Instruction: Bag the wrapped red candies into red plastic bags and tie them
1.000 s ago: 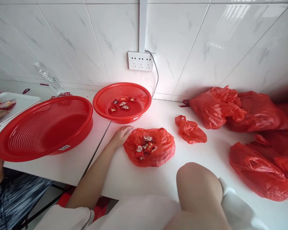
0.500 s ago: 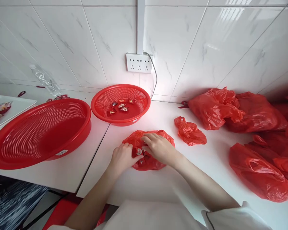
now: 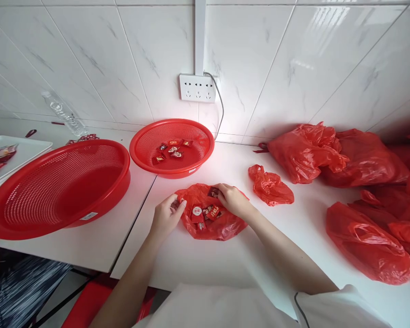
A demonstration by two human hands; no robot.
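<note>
Two hands work at an open red plastic bag [image 3: 225,231] on the white surface [image 3: 191,264]: the left hand [image 3: 166,216] pinches its rim, while the right hand's grip [image 3: 230,198] closes on a dark wrapped candy [image 3: 213,192].

the open bag [image 3: 227,228] lies on the table [image 3: 198,264], with wrapped sweets [image 3: 197,213] in it, the left hand [image 3: 166,215] at its left edge and the right hand [image 3: 233,199] at its far right side. behind it, slightly left, stands the smaller basket [image 3: 141,150], more sweets in it, below the socket panel [image 3: 197,89] on the wall [image 3: 253,64]. the larger basket [image 3: 92,182] stands left, between the open bag and the tray [image 3: 30,146]; the bottle [image 3: 65,115] lies behind it. right of the open bag lies the small bag [image 3: 272,189], then the bag pile [image 3: 365,157].
</note>
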